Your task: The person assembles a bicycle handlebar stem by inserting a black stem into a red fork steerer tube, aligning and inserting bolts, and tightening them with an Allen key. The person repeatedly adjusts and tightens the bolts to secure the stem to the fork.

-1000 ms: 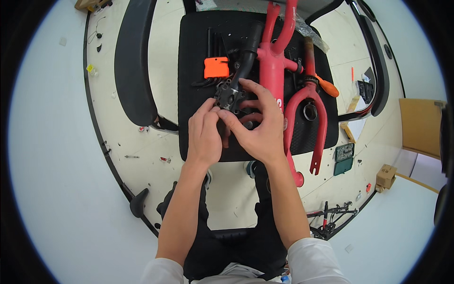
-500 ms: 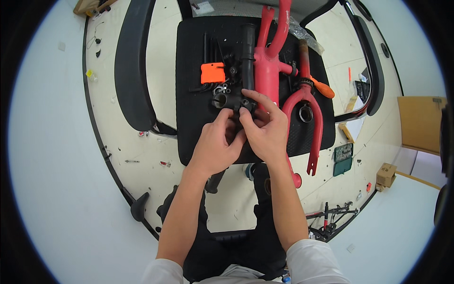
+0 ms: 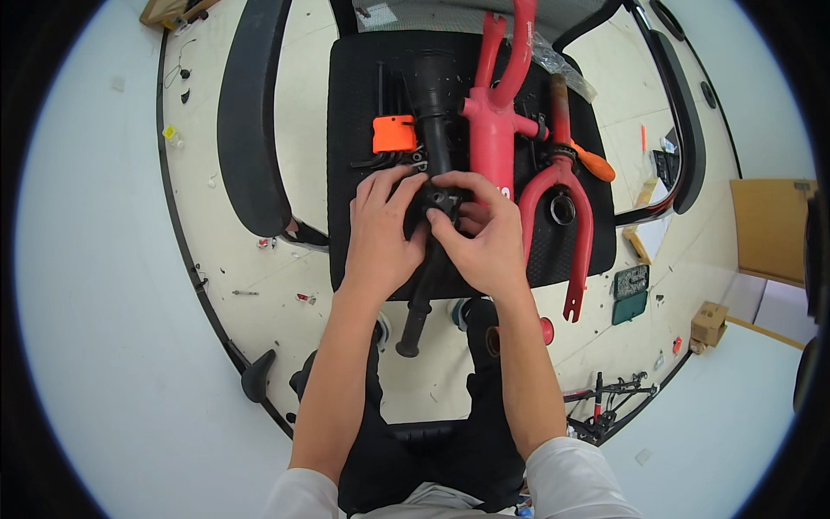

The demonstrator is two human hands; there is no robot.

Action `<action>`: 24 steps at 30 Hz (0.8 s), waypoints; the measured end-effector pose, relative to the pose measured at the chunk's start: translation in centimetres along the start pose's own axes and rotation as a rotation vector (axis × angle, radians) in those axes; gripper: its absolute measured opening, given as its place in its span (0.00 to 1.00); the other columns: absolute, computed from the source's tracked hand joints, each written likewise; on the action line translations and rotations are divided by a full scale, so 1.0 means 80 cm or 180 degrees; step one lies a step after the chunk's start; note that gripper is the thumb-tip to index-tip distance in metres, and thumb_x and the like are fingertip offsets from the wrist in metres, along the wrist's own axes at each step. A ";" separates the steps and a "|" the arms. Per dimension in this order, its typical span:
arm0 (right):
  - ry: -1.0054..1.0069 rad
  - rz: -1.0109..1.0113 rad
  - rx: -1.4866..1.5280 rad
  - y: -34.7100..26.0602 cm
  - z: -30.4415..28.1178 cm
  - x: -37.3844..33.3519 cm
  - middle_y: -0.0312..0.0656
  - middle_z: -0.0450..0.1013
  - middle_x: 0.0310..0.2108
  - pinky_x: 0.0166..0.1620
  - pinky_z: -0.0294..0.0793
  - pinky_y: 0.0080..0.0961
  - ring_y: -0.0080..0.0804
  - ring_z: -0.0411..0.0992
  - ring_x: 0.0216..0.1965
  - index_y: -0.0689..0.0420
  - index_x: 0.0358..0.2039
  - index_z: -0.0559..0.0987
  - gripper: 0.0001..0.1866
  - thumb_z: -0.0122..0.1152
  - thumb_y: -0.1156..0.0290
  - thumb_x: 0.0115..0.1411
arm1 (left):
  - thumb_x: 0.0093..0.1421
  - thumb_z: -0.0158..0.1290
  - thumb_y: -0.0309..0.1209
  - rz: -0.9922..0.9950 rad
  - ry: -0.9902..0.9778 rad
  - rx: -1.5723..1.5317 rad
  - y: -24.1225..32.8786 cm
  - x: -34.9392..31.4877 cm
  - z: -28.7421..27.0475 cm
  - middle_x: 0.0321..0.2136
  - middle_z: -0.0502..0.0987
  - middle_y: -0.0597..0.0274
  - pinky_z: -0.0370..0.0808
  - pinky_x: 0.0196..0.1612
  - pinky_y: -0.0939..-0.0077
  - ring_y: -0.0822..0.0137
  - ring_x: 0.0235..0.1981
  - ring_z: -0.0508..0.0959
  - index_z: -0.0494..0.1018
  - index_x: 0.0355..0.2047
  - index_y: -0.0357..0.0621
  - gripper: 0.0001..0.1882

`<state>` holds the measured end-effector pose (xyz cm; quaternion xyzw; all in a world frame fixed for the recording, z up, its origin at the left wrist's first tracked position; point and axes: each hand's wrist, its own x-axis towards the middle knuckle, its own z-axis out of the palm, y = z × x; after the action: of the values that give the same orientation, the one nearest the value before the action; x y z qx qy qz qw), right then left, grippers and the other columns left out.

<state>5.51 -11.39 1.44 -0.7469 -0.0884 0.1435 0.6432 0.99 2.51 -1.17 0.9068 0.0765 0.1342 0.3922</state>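
Observation:
A black bicycle handlebar (image 3: pixel 438 149) slants between my hands, its upper grip (image 3: pixel 434 86) tilted up toward the camera and its lower grip (image 3: pixel 412 333) past the seat's front edge. At its middle sits a black handlebar stem (image 3: pixel 441 201). My left hand (image 3: pixel 380 229) is closed around the stem's left side. From the right my right hand (image 3: pixel 486 233) grips the stem, thumb and forefinger on either side of a bolt hole. Part of the stem is hidden by my fingers. Close on the right lies a red bicycle frame (image 3: pixel 491 156).
A black chair seat (image 3: pixel 346 233) bears an orange hex key holder (image 3: pixel 393 134), a red fork (image 3: pixel 581 229), an orange-handled tool (image 3: pixel 592 162) and small metal parts. Armrests (image 3: pixel 246 130) flank it. A green case (image 3: pixel 630 294) and a bicycle saddle (image 3: pixel 257 377) lie on the floor.
The handlebar has risen and tilted, its upper grip now nearer the camera and further left. The stem has turned, so its open end no longer shows. My left hand has moved up over it.

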 end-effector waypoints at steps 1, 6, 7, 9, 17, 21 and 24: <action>-0.0013 -0.0032 0.0028 0.000 0.002 -0.001 0.45 0.78 0.44 0.39 0.79 0.21 0.27 0.80 0.36 0.64 0.47 0.78 0.19 0.65 0.79 0.53 | 0.47 0.62 0.20 0.0037 -0.0074 0.0067 -0.003 0.001 0.000 0.50 0.73 0.57 0.67 0.58 0.58 0.53 0.55 0.71 0.75 0.51 0.46 0.28; 0.0118 0.0042 -0.0215 -0.007 0.011 -0.001 0.42 0.79 0.40 0.37 0.78 0.19 0.22 0.79 0.35 0.64 0.43 0.80 0.17 0.64 0.80 0.51 | 0.45 0.64 0.22 -0.0229 -0.0033 0.0096 -0.005 -0.004 -0.013 0.43 0.74 0.58 0.70 0.52 0.61 0.54 0.47 0.73 0.77 0.45 0.45 0.24; 0.0155 0.0080 -0.0396 -0.008 0.011 -0.001 0.41 0.79 0.38 0.37 0.77 0.19 0.21 0.78 0.34 0.64 0.42 0.80 0.16 0.64 0.80 0.50 | 0.45 0.64 0.22 -0.0299 0.0017 0.0128 -0.006 -0.004 -0.015 0.43 0.74 0.58 0.71 0.51 0.62 0.53 0.47 0.73 0.77 0.45 0.45 0.23; 0.0341 0.0048 -0.0566 0.002 0.007 0.000 0.39 0.79 0.34 0.35 0.75 0.17 0.19 0.77 0.32 0.64 0.40 0.80 0.15 0.64 0.80 0.50 | 0.46 0.64 0.21 -0.0437 0.0118 0.0183 -0.010 -0.003 -0.018 0.44 0.73 0.58 0.73 0.50 0.63 0.53 0.47 0.73 0.77 0.46 0.44 0.23; 0.0517 0.0253 0.1079 0.004 -0.001 0.007 0.49 0.77 0.44 0.45 0.81 0.26 0.31 0.80 0.39 0.66 0.40 0.76 0.11 0.60 0.86 0.55 | 0.46 0.63 0.26 0.0050 0.0400 0.0160 0.003 -0.003 -0.022 0.42 0.74 0.57 0.67 0.54 0.64 0.55 0.47 0.74 0.77 0.43 0.42 0.20; 0.0514 0.0354 0.1496 0.004 -0.005 0.007 0.50 0.76 0.44 0.45 0.82 0.30 0.35 0.80 0.39 0.65 0.40 0.75 0.12 0.59 0.87 0.55 | 0.50 0.64 0.27 0.0342 0.0316 -0.0941 0.018 -0.001 -0.021 0.29 0.76 0.57 0.75 0.30 0.76 0.64 0.28 0.78 0.74 0.42 0.38 0.19; 0.0499 0.0448 0.1992 0.000 -0.015 0.010 0.51 0.76 0.44 0.46 0.82 0.30 0.36 0.81 0.39 0.64 0.40 0.73 0.12 0.59 0.87 0.55 | 0.55 0.64 0.33 -0.0856 -0.0422 -0.1553 0.042 -0.015 -0.008 0.17 0.75 0.61 0.72 0.21 0.76 0.68 0.16 0.76 0.69 0.40 0.36 0.20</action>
<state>6.63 -12.25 1.47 -0.5261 0.0616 0.1500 0.8348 -0.23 0.40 1.52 0.7742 0.1357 0.0358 0.6172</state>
